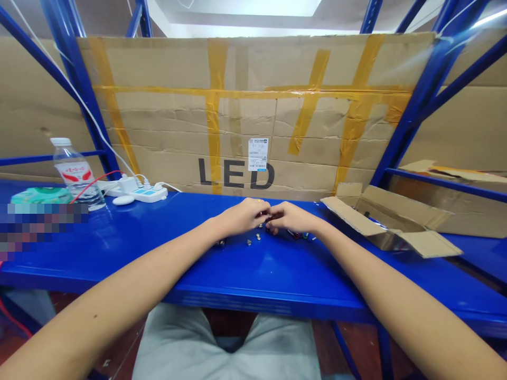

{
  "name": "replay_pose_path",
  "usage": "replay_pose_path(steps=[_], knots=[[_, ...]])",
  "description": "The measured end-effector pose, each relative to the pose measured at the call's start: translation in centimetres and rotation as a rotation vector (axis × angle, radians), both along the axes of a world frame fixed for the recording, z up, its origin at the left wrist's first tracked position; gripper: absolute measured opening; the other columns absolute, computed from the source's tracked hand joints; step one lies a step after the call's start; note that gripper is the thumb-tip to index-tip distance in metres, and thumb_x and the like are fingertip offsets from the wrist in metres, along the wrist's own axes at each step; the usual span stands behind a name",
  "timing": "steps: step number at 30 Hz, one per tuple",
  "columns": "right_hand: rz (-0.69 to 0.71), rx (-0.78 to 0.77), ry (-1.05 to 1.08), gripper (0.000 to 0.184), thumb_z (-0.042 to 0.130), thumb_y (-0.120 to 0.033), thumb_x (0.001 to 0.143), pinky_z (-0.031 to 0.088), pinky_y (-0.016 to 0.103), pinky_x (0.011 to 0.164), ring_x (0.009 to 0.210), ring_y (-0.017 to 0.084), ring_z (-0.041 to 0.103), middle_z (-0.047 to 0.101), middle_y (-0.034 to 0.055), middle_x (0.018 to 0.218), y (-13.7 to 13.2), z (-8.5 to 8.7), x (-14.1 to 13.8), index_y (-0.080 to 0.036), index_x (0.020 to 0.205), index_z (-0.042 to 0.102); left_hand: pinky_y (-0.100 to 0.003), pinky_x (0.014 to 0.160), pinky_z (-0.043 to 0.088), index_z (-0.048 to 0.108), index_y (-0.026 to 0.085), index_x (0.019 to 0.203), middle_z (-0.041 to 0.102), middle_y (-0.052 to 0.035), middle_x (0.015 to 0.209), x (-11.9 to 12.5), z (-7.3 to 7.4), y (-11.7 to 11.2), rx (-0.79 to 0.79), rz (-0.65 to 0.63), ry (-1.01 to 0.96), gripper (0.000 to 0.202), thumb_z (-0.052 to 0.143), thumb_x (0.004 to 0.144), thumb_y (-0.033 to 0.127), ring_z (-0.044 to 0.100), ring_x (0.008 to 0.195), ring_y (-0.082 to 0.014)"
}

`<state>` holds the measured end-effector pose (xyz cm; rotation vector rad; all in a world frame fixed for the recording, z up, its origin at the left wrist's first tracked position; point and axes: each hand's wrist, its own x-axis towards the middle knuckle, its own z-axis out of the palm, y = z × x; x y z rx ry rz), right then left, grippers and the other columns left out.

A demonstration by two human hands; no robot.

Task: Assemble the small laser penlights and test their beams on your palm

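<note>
My left hand (249, 215) and my right hand (290, 215) meet above the middle of the blue table (273, 274). Both have their fingers bent and pinched together, fingertips almost touching. Whatever is between them is too small and too hidden to name. Just below the hands lie small shiny metal pieces (258, 237), with another small metal piece (249, 243) a little to the left. Beside my left wrist are more small dark-and-silver pieces (221, 243), partly covered by the arm. Thin coloured wire-like parts (297, 235) show under my right hand and wrist.
An open cardboard box (380, 216) stands right of my right forearm. At the left are a water bottle (79, 177), a green packet (41, 195) and a white power strip (148, 194) with cables. A large taped cardboard sheet (170, 132) marked LED closes off the back.
</note>
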<state>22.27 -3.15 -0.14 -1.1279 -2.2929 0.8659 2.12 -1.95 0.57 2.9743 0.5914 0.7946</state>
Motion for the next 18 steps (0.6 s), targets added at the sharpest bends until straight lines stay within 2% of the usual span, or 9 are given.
replay_pose_path(steps=[6, 11, 14, 18], knots=[[-0.005, -0.036, 0.077, 0.016, 0.064, -0.027, 0.073, 0.050, 0.029, 0.065, 0.064, 0.016, 0.064, 0.067, 0.0020, 0.068, 0.3, -0.1, 0.1, -0.015, 0.081, 0.070, -0.027, 0.074, 0.046, 0.067, 0.014, 0.095, 0.067, -0.0075, 0.090, 0.0, -0.3, 0.4, 0.038, -0.006, 0.001, 0.019, 0.049, 0.093, 0.017, 0.061, 0.082, -0.0154], [-0.050, -0.066, 0.140, 0.015, 0.065, -0.023, 0.069, 0.050, 0.029, 0.066, 0.063, 0.015, 0.062, 0.067, 0.0013, 0.068, 0.3, -0.1, 0.2, -0.015, 0.081, 0.071, -0.029, 0.076, 0.045, 0.069, 0.016, 0.096, 0.068, -0.0079, 0.092, -0.3, 0.0, 0.3, 0.051, -0.003, 0.050, 0.021, 0.049, 0.091, 0.018, 0.062, 0.083, -0.0167], [-0.050, -0.003, 0.058, 0.010, 0.064, -0.020, 0.068, 0.047, 0.027, 0.063, 0.063, 0.015, 0.061, 0.067, 0.0007, 0.066, 0.2, 0.1, 0.2, -0.017, 0.074, 0.071, -0.027, 0.073, 0.044, 0.069, 0.017, 0.096, 0.069, -0.0054, 0.089, -0.7, 0.6, 0.0, -0.011, -0.002, 0.081, 0.020, 0.051, 0.089, 0.017, 0.062, 0.080, -0.0154], [0.003, 0.076, -0.079, 0.011, 0.061, -0.016, 0.068, 0.045, 0.025, 0.062, 0.063, 0.014, 0.059, 0.066, 0.0003, 0.068, 0.3, 0.1, 0.4, -0.017, 0.070, 0.071, -0.023, 0.062, 0.039, 0.066, 0.016, 0.097, 0.069, -0.0024, 0.084, -1.2, 1.5, -0.5, -0.123, 0.039, 0.143, 0.018, 0.055, 0.083, 0.018, 0.059, 0.070, -0.0128]])
